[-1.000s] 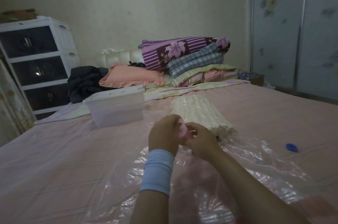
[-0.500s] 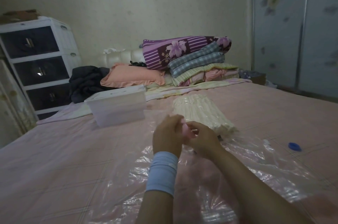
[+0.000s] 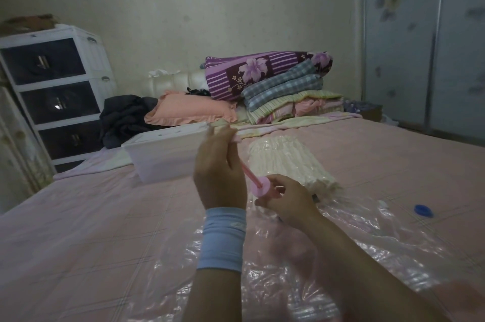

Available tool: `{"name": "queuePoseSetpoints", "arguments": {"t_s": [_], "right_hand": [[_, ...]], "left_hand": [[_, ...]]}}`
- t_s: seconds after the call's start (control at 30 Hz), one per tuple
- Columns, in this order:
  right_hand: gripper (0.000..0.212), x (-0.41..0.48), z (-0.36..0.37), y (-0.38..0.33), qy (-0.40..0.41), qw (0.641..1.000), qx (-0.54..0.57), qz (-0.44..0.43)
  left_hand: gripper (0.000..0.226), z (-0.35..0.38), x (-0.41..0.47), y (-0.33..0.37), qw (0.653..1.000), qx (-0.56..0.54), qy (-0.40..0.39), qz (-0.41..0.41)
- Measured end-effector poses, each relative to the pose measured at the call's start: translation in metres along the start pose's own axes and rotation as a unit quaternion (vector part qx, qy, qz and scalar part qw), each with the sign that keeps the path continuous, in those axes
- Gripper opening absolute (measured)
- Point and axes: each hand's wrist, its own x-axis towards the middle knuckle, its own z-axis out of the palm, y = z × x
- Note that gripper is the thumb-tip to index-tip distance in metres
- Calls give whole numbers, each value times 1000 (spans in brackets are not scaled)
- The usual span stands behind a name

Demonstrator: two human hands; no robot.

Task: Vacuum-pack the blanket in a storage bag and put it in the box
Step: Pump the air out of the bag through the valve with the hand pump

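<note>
A clear plastic storage bag (image 3: 354,243) lies spread on the pink bed, with a cream folded blanket (image 3: 286,161) squeezed flat in its far end. My right hand (image 3: 286,201) grips the pink barrel of a small hand pump (image 3: 259,189) held over the bag. My left hand (image 3: 220,172), with a light blue wristband, holds the pump's handle raised, so the pink rod shows between the hands. A white lidded plastic box (image 3: 162,153) stands on the bed to the left, behind my left hand.
A blue valve cap (image 3: 423,210) lies on the bed at the right. Pillows and folded quilts (image 3: 275,85) are stacked at the headboard, next to dark clothes (image 3: 123,116). A white drawer unit (image 3: 55,90) stands left of the bed, wardrobe doors (image 3: 425,40) at right.
My hands were together on the pink pump. My left hand has since risen and pulled the handle out, baring the rod. The right hand stays low on the barrel.
</note>
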Motion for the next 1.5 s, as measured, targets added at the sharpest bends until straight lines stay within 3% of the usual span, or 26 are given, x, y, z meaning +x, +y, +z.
{"name": "queuePoseSetpoints", "arguments": {"t_s": [0.07, 0.13, 0.2, 0.27, 0.37, 0.5, 0.57, 0.67, 0.8, 0.9, 0.97, 1.1, 1.2, 1.27, 1.3, 1.37, 1.43, 1.5], "right_hand": [[59, 0, -1, 0, 5, 1000, 1, -2], [58, -2, -1, -2, 6, 1000, -1, -10], [59, -4, 0, -4, 8, 1000, -5, -16], [58, -3, 1, -2, 7, 1000, -11, -15], [61, 0, 1, 1, 5, 1000, -6, -2], [57, 0, -2, -1, 4, 1000, -4, 1], [58, 0, -1, -2, -2, 1000, -6, 1], [60, 1, -1, 0, 3, 1000, -2, -2], [62, 0, -2, 2, 12, 1000, -1, -9], [58, -2, -6, 0, 12, 1000, -4, -17], [53, -3, -11, -2, 6, 1000, -7, -16], [54, -1, -20, -1, 7, 1000, -8, -8], [51, -3, -22, 1, 0, 1000, -2, -7], [51, -5, -22, 2, -1, 1000, 1, -8], [49, -6, -22, 3, 2, 1000, 2, -11], [40, -7, -26, 2, 10, 1000, 9, -22], [37, -7, -31, 3, 14, 999, 18, -34], [40, -7, -36, 4, 5, 999, 18, -36]], "left_hand": [[23, 14, -24, -8, 994, -4, -110, -25], [26, 23, -46, -18, 966, 1, -250, -72], [22, 24, -53, -23, 947, 16, -308, -84], [16, 17, -46, -21, 957, 25, -285, -39], [15, 2, -19, -14, 986, 19, -163, 30], [23, -16, 10, -4, 999, 8, 28, 39], [20, -14, 11, -4, 998, 5, 57, 41], [18, 6, -12, -7, 999, -4, -31, 18], [19, 21, -49, -10, 957, -48, -271, -87], [17, 21, -41, -11, 944, -8, -325, -53], [27, 18, -27, -6, 956, 25, -293, 12], [23, 6, 3, 8, 989, 15, -115, 92], [20, 4, 14, 17, 995, 12, 15, 97], [19, 14, 2, 20, 996, 7, 39, 83], [18, 21, -9, 20, 997, 4, 13, 78], [18, 37, -33, 15, 991, -1, -120, 54], [22, 48, -50, 9, 962, -15, -274, -16], [26, 51, -53, 6, 932, -74, -344, -86]]}}
